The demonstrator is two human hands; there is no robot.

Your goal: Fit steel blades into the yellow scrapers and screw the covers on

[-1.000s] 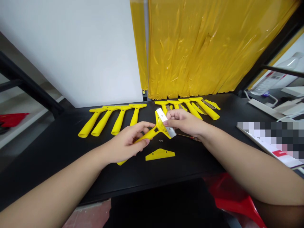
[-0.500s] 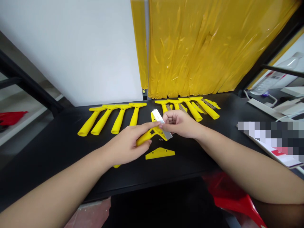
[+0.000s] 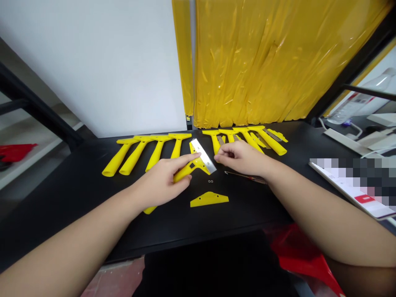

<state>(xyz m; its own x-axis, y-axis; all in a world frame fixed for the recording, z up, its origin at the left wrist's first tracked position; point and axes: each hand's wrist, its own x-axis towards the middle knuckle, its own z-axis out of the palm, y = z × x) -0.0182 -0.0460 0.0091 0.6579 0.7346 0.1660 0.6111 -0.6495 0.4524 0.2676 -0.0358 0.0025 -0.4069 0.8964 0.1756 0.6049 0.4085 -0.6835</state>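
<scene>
A yellow scraper (image 3: 185, 172) is in my left hand (image 3: 165, 176), which is wrapped around its handle. The index finger presses on a silver metal blade (image 3: 206, 159) lying across the scraper's head. Just right of the blade, my right hand (image 3: 243, 156) has its fingers curled, with thumb and fingertips together; whatever they may pinch is too small to make out. Below the head lie two tiny metal rings (image 3: 210, 181). Nearer to me is a loose yellow cover plate (image 3: 209, 200) with two holes. A thin tool (image 3: 243, 176) lies under my right wrist, its kind unclear.
Several yellow scrapers (image 3: 134, 156) stand in a row at the back left of the black table (image 3: 77, 198). More yellow scrapers (image 3: 272, 142) with blades and plates lie at the back right. A device with a lit screen (image 3: 343, 185) is at the right edge.
My right hand has drawn back from the blade to the right. The scraper in my left hand has shifted slightly left and up, and the thin tool now shows.
</scene>
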